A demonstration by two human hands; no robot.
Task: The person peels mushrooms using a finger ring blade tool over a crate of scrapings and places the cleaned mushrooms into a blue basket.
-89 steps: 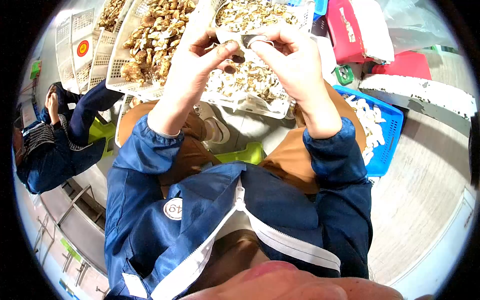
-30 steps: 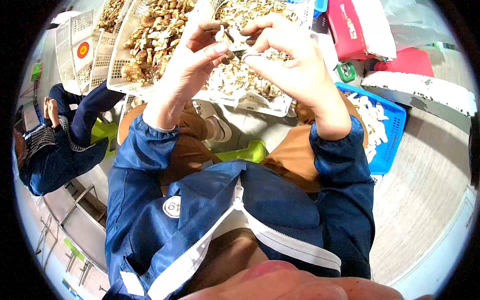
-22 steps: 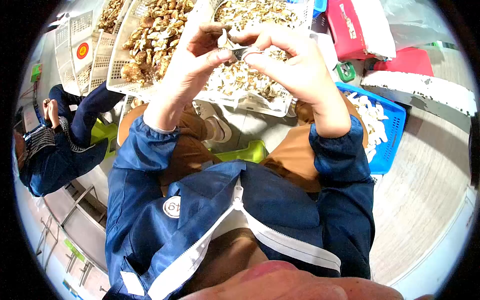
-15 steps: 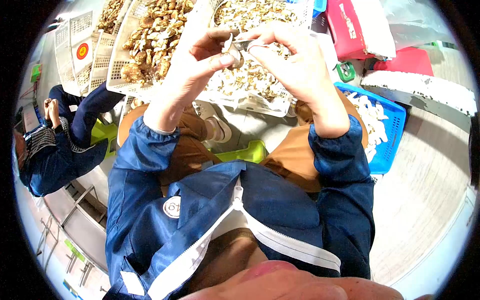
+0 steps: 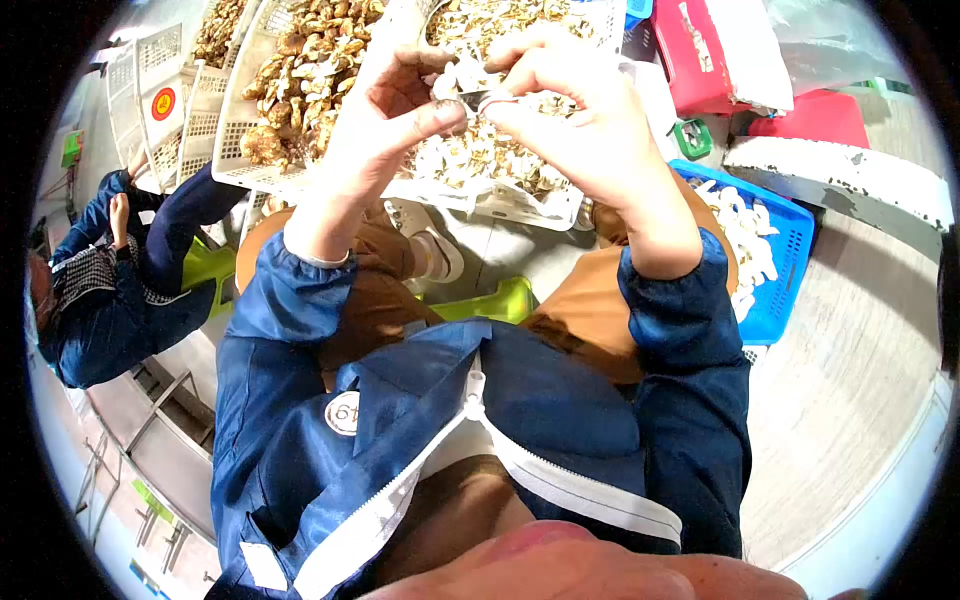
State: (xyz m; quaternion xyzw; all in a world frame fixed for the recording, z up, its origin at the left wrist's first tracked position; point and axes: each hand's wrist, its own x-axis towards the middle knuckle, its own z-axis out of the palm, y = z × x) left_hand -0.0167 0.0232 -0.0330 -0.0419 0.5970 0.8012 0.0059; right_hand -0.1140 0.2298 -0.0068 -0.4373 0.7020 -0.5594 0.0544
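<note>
My left hand (image 5: 395, 110) holds a small pale mushroom (image 5: 462, 78) between thumb and fingers, above a white basket (image 5: 470, 203) of thin mushroom trimmings (image 5: 490, 160). In my right hand (image 5: 560, 100) a short metal blade (image 5: 475, 99) is pinched between thumb and forefinger, its tip at the mushroom. The fingertips of the two hands are close together. To the left, a white crate (image 5: 232, 135) holds whole brown mushrooms (image 5: 300, 90). On the right, a blue basket (image 5: 790, 270) contains pale, trimmed pieces (image 5: 745, 240).
At the left a co-worker (image 5: 110, 300) in dark blue sits beside more white crates (image 5: 160, 60). Red and white bags (image 5: 690, 60), a green container (image 5: 692, 138) and a worn white curved edge (image 5: 840, 175) are at upper right. A green stool (image 5: 490, 303) is between my knees.
My left fingers have shifted around the mushroom and the blade has tilted and moved slightly left and down. The co-worker's hands have moved apart, one reaching toward the crates.
</note>
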